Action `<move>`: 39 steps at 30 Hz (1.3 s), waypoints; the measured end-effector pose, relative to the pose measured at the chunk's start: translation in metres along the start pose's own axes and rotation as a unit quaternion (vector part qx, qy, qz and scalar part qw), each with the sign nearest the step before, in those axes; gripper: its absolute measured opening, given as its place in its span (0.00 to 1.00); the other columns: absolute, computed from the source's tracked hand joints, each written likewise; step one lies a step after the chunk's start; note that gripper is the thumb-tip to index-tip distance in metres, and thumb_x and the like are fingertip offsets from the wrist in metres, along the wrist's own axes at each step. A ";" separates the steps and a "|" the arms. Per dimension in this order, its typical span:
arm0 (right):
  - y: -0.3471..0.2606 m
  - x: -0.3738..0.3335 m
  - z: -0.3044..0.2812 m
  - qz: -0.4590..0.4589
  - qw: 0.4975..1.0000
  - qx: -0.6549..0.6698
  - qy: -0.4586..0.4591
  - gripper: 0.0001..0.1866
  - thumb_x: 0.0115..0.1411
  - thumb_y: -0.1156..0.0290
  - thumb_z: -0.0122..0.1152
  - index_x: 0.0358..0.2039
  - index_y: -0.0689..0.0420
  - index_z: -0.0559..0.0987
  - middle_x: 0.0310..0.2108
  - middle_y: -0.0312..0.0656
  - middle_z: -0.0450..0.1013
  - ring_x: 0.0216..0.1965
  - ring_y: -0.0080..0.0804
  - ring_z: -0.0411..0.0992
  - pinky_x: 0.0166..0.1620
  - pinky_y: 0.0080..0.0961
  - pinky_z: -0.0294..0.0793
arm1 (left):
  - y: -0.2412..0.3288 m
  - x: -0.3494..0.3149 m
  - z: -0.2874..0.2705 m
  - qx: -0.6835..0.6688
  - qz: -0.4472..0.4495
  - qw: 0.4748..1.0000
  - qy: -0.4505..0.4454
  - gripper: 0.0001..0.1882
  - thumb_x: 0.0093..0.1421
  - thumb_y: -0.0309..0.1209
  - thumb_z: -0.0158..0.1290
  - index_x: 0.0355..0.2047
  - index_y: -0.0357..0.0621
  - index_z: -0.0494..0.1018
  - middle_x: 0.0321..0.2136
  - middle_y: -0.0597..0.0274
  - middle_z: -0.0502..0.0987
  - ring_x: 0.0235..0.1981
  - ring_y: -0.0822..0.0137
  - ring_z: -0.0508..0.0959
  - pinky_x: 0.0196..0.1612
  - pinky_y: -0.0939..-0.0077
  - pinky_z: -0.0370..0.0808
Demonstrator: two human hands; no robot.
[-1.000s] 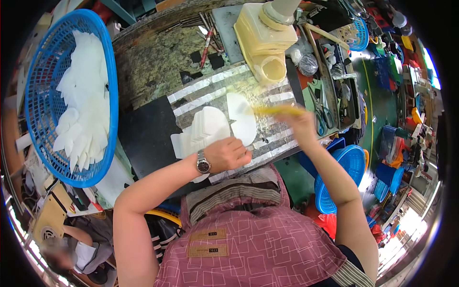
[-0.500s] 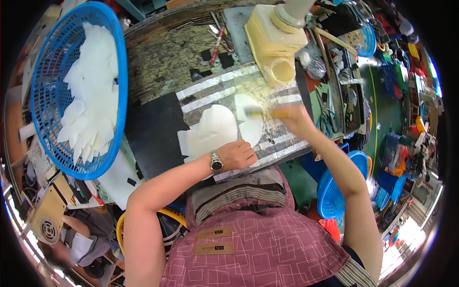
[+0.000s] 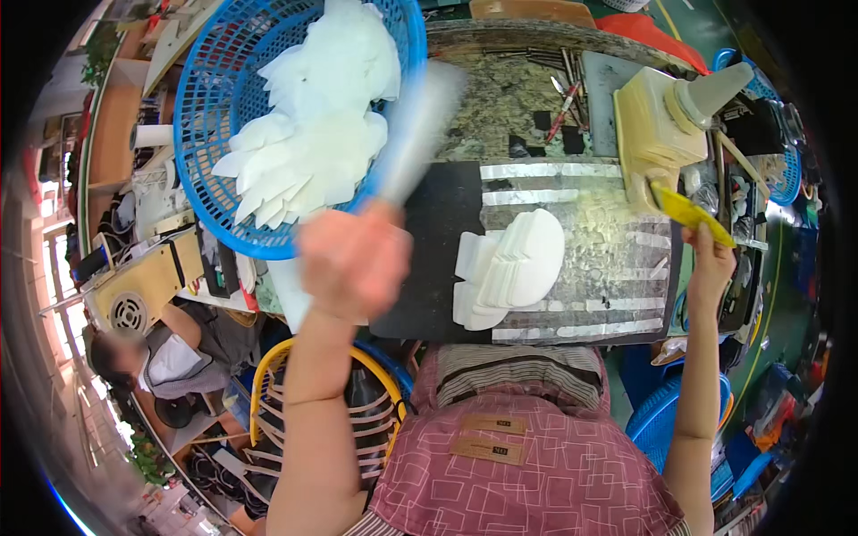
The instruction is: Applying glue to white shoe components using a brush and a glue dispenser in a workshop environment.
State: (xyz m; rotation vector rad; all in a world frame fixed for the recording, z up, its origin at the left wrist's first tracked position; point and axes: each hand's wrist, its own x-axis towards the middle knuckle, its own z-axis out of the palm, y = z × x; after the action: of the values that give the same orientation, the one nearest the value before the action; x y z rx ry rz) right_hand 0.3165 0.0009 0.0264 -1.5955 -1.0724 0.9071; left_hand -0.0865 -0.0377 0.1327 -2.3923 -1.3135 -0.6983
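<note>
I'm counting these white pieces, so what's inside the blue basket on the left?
The blue basket holds a heap of overlapping white pieces. Its mesh shows beside them; whatever lies under the top pieces is covered.

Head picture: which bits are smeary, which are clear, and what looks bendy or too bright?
Head view: the left hand and the white piece at its fingers are smeared; head view: the right hand and white stack look clearer; head view: the back edge of the bench curves and the corners go black; head view: the left background is washed out in patches.
</note>
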 end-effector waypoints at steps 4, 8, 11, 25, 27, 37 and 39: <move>0.006 -0.012 -0.004 0.031 0.992 -0.095 -0.082 0.10 0.57 0.71 0.51 0.35 0.63 0.74 0.27 0.38 0.73 0.27 0.21 0.70 0.35 0.19 0.71 | -0.080 -0.055 0.032 0.172 -0.120 0.977 -0.045 0.18 0.46 0.26 0.57 0.38 0.39 0.67 0.32 0.54 0.71 0.34 0.54 0.70 0.38 0.64 0.67; -0.010 0.001 0.008 -0.015 0.994 -0.073 -0.085 0.09 0.55 0.76 0.52 0.36 0.65 0.75 0.28 0.37 0.72 0.30 0.18 0.69 0.35 0.12 0.67 | -0.032 -0.054 0.061 0.037 -0.155 0.987 -0.012 0.28 0.42 0.32 0.60 0.44 0.40 0.65 0.40 0.52 0.69 0.42 0.51 0.67 0.45 0.60 0.64; -0.004 0.025 0.004 -0.118 0.971 -0.178 -0.108 0.09 0.53 0.76 0.53 0.34 0.64 0.75 0.28 0.38 0.73 0.29 0.19 0.70 0.34 0.14 0.68 | 0.026 -0.024 0.108 -0.233 -0.126 0.953 -0.147 0.23 0.40 0.30 0.59 0.39 0.43 0.69 0.33 0.55 0.71 0.37 0.55 0.70 0.40 0.65 0.68; 0.029 -0.068 0.084 -0.153 0.883 -0.096 -0.434 0.10 0.48 0.78 0.55 0.34 0.57 0.77 0.32 0.42 0.74 0.31 0.32 0.73 0.36 0.23 0.72 | 0.040 -0.008 0.222 -0.426 -0.202 0.772 -0.426 0.06 0.46 0.27 0.53 0.27 0.41 0.75 0.21 0.58 0.76 0.22 0.69 0.76 0.29 0.77 0.71; 0.021 -0.049 0.092 -0.127 0.951 -0.086 -0.267 0.11 0.45 0.79 0.56 0.32 0.57 0.77 0.31 0.44 0.74 0.31 0.35 0.74 0.35 0.23 0.73 | 0.040 -0.007 0.222 -0.423 -0.198 0.772 -0.431 0.06 0.46 0.28 0.53 0.26 0.43 0.75 0.22 0.58 0.76 0.24 0.66 0.76 0.30 0.75 0.71; 0.054 -0.092 0.065 -0.217 0.907 -0.172 -0.316 0.13 0.47 0.77 0.54 0.36 0.55 0.76 0.28 0.44 0.74 0.27 0.37 0.73 0.29 0.29 0.73 | 0.051 -0.006 0.202 -0.350 -0.187 0.830 -0.392 0.05 0.47 0.29 0.50 0.24 0.42 0.73 0.22 0.56 0.75 0.24 0.60 0.76 0.29 0.73 0.71; 0.029 -0.114 0.052 -0.130 0.866 -0.151 -0.459 0.13 0.47 0.77 0.55 0.35 0.56 0.75 0.28 0.44 0.73 0.27 0.38 0.73 0.29 0.29 0.73 | 0.054 -0.010 0.192 -0.339 -0.158 0.858 -0.351 0.05 0.47 0.29 0.50 0.23 0.42 0.72 0.21 0.57 0.74 0.25 0.59 0.75 0.28 0.71 0.70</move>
State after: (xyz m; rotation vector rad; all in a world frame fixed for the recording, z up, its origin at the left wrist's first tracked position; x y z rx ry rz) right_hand 0.2371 -0.0947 -0.0074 -1.1743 -2.1236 1.4049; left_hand 0.0051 0.0226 -0.0343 -3.2281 -2.0556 -0.3999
